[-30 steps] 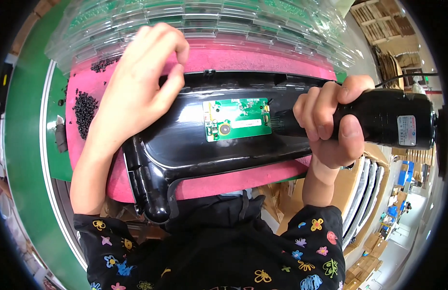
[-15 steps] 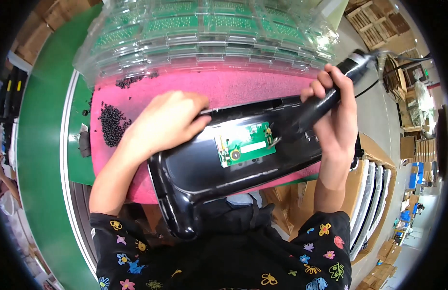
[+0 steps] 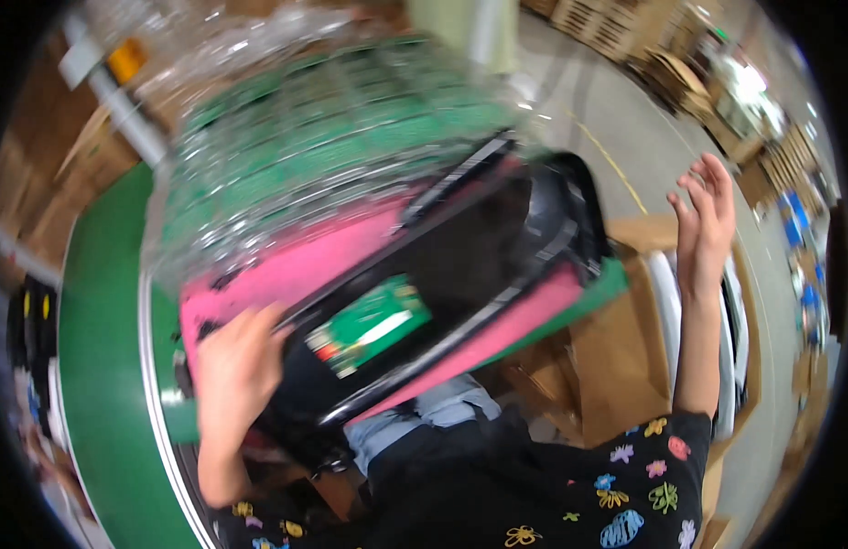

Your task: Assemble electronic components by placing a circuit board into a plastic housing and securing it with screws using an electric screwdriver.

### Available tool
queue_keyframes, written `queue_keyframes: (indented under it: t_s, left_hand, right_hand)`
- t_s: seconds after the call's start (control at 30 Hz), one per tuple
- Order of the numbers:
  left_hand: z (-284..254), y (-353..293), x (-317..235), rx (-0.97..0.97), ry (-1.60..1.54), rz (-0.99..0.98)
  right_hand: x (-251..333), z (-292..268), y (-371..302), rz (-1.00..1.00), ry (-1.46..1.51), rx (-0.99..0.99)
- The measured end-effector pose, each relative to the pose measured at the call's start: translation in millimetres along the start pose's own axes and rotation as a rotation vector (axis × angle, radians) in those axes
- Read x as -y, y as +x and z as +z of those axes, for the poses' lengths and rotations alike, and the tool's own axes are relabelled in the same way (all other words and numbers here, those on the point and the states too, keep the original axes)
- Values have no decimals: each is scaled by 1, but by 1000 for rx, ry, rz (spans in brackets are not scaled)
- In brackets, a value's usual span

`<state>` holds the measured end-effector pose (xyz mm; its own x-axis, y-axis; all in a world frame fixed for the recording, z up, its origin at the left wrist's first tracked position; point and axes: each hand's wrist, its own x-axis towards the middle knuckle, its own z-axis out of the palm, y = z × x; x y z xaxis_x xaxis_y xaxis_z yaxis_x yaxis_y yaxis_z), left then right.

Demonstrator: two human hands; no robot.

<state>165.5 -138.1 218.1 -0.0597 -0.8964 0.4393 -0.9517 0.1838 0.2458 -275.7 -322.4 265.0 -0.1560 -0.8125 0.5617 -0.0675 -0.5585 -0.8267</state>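
A long black plastic housing [image 3: 483,242] lies slantwise over the pink mat, with a green circuit board [image 3: 373,325] set in it. My left hand [image 3: 241,361] is closed on the upper left edge of the housing, fingertips partly hidden and blurred. Raised on the right, beyond the housing's end, my right hand [image 3: 705,220] has its fingers apart and holds nothing. Behind the housing lies a long black shape [image 3: 456,183], too smeared to tell whether it is the power screwdriver.
Clear plastic trays [image 3: 341,137] of green boards are stacked at the back of the pink mat [image 3: 323,247]. Small black pieces lie near the mat's left side. A green belt or table [image 3: 103,302] runs along the left. At right stands a cardboard box [image 3: 625,348] holding white-edged panels.
My right hand has let go of the power screwdriver and moved right, away from the housing. The housing has turned, its right end now farther back. The whole view has swung.
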Motion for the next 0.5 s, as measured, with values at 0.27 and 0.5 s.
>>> queue_keyframes:
  t_s: [0.27,0.5]
  left_hand:
    - [-55,-128,9,-731,319,-571]
    - [-92,-219,57,-1322,-555,-766]
  right_hand:
    - [-92,-250,-41,231,-1036,-147]
    - [-129,-239,-122,495,-1368,110]
